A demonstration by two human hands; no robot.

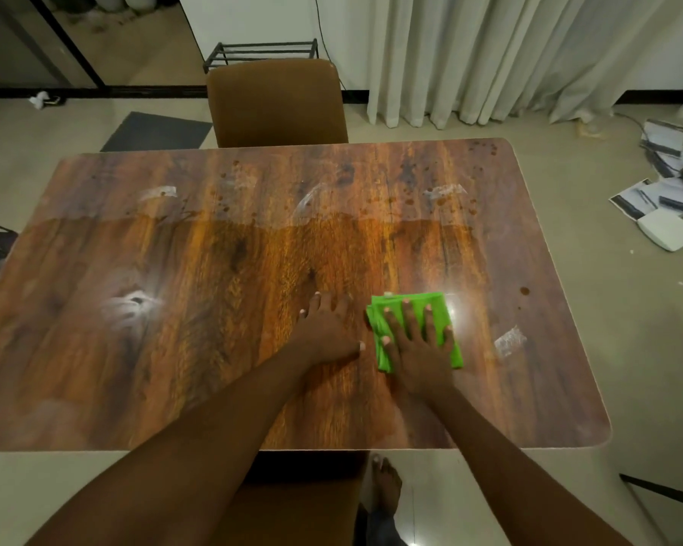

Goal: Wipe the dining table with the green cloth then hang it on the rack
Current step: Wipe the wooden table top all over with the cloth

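Observation:
The wooden dining table (174, 293) fills the middle of the view, with brown spots and pale smears across its far half and right side. A folded green cloth (430, 303) lies flat on the near right part of the table. My right hand (418, 348) presses on top of the cloth with fingers spread. My left hand (326, 333) rests flat on the bare wood just left of the cloth, holding nothing. A black metal rack (261, 53) stands on the floor by the far wall, behind the chair.
A brown chair (277, 104) is pushed against the table's far edge; another chair seat (292, 502) is below the near edge by my foot. Papers and a white box (667, 230) litter the floor at right. A dark mat (154, 132) lies far left. Curtains hang behind.

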